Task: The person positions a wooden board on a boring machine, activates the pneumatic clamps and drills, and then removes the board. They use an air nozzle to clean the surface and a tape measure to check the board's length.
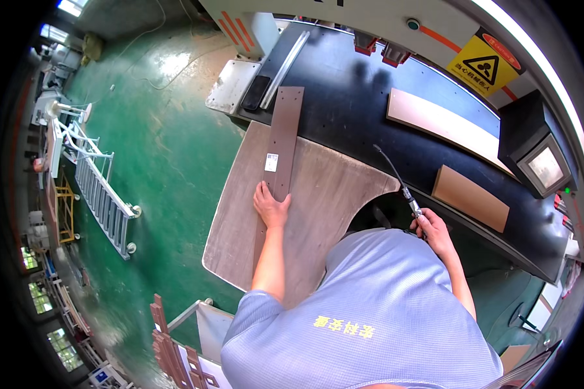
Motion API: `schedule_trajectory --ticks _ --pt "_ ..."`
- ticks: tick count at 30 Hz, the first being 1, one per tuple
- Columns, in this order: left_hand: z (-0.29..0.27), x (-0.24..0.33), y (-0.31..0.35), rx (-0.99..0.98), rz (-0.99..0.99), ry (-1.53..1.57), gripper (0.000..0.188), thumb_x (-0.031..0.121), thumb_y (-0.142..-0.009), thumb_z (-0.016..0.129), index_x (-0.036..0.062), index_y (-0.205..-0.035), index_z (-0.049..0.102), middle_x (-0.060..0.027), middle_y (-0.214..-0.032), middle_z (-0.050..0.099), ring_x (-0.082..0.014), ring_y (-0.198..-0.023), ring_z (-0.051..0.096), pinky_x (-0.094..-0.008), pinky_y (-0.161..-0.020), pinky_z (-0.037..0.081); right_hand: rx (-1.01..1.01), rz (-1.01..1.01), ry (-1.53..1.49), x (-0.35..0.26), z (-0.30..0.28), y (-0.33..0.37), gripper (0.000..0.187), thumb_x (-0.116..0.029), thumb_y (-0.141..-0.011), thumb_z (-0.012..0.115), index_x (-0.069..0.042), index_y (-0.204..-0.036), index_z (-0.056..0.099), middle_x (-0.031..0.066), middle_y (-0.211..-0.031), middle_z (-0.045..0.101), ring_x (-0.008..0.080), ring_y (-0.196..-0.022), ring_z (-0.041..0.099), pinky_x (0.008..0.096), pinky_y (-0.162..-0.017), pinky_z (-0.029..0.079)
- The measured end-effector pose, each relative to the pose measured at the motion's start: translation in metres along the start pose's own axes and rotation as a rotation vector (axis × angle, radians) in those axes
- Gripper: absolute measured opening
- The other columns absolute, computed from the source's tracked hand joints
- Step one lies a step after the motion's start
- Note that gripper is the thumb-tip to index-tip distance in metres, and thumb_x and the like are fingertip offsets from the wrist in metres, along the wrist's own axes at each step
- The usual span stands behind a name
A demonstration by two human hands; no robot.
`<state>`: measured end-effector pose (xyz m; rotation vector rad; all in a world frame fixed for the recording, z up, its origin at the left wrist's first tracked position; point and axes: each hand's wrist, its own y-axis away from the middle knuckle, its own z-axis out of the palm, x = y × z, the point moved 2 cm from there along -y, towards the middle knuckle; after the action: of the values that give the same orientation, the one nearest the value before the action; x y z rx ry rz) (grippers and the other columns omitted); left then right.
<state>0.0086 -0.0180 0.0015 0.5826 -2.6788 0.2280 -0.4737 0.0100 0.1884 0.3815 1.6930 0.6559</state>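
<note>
A long brown board [285, 123] with small holes and a white label lies on a worn wooden side table [324, 188], its far end reaching onto a black machine table [344, 110]. My left hand [271, 206] spans the board's width, fingers at its left edge and thumb near its right. Part of the board is hidden under that hand and forearm. Close to my body on the right, my right hand [431, 228] is wrapped round an air blow gun [413, 205]. Its thin, bent nozzle points up and leftward over the table's curved cut-out.
A pale board [444, 123] and a brown panel [472, 199] lie on the black table. A metal bar [285, 68] rests beside a flat black object [256, 93]. A boxy lamp [544, 162] juts in at right. Brown strips [169, 350] are stacked behind my left; a roller conveyor [102, 201] stands farther left.
</note>
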Motion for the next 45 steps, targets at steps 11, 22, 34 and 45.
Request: schedule_trajectory --ticks 11,22,34,45 --pt "0.016 0.014 -0.010 -0.006 0.047 -0.003 0.096 0.030 -0.067 0.088 0.0075 -0.152 0.050 -0.0230 -0.154 0.045 -0.0438 -0.142 0.040 -0.0577 -0.119 0.033 0.063 0.023 -0.040 0.006 -0.007 0.001 0.024 -0.023 -0.110 0.055 -0.003 -0.122 0.063 -0.0007 -0.090 0.066 0.0044 -0.071 0.053 0.0205 -0.063 0.042" --pt "0.097 0.186 -0.111 -0.079 0.293 0.057 0.095 0.031 -0.068 0.088 0.0087 -0.152 0.049 -0.0246 -0.153 0.045 -0.0462 -0.141 0.041 -0.0574 -0.118 0.034 0.159 0.064 -0.085 0.022 -0.013 0.011 0.028 -0.026 -0.109 0.057 -0.002 -0.124 0.064 0.0012 -0.091 0.068 0.0078 -0.072 0.054 0.0240 -0.067 0.047" --pt "0.142 0.277 -0.182 -0.023 0.334 0.075 0.091 0.031 -0.068 0.087 0.0018 -0.147 0.052 -0.0243 -0.145 0.048 -0.0458 -0.134 0.045 -0.0572 -0.112 0.039 0.288 0.122 -0.140 0.022 -0.013 0.020 0.027 -0.025 -0.109 0.057 -0.001 -0.120 0.064 0.0017 -0.089 0.068 0.0068 -0.070 0.054 0.0243 -0.067 0.047" --pt "0.153 0.283 -0.177 0.025 0.347 0.042 0.089 0.033 -0.072 0.085 -0.0001 -0.148 0.052 -0.0268 -0.147 0.047 -0.0465 -0.134 0.046 -0.0571 -0.112 0.039 0.267 0.126 -0.128 0.013 -0.009 0.010 0.028 -0.025 -0.109 0.058 -0.002 -0.123 0.065 0.0004 -0.089 0.067 0.0067 -0.070 0.054 0.0240 -0.067 0.047"
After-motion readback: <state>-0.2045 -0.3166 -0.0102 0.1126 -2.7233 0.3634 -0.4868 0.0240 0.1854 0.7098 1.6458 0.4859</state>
